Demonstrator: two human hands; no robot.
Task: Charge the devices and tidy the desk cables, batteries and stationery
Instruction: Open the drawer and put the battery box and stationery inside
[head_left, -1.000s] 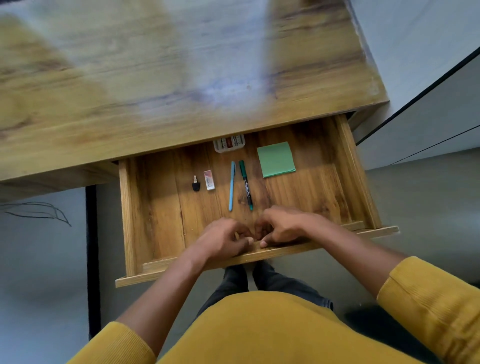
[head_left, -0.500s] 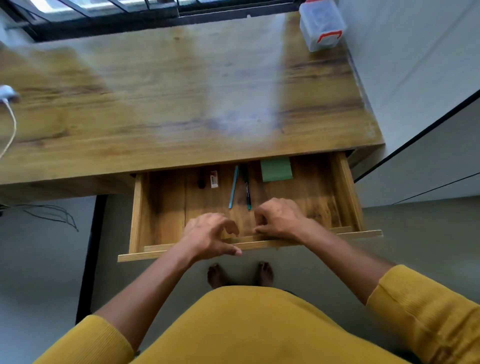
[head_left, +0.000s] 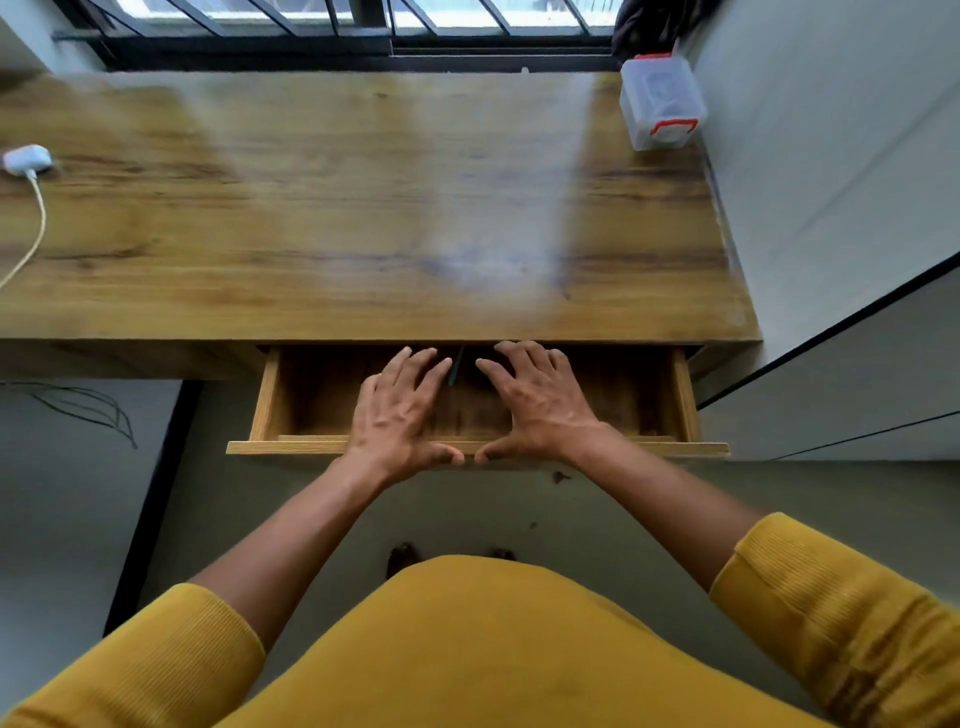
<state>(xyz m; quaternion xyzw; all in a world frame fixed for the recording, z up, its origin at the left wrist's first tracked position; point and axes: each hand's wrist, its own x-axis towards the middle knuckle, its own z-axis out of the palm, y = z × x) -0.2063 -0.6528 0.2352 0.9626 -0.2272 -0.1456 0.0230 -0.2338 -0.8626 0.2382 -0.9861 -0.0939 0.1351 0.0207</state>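
Since the earlier frame the drawer (head_left: 685, 400), at 6 o'clock under the desk (head_left: 363, 208), has slid mostly shut, hiding the stationery. Left hand (head_left: 400, 410) and right hand (head_left: 535, 400) lie flat, fingers spread, thumbs at its front edge. Closing seems underway; one last level push should finish it.

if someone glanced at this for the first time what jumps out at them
Two bare hands, left hand and right hand, lie flat with fingers spread over the front of a partly open wooden drawer under the desk's near edge. On the broad wooden desktop, a clear plastic box with red clips sits in the far right corner, and a white charger with its cable lies at the left edge.
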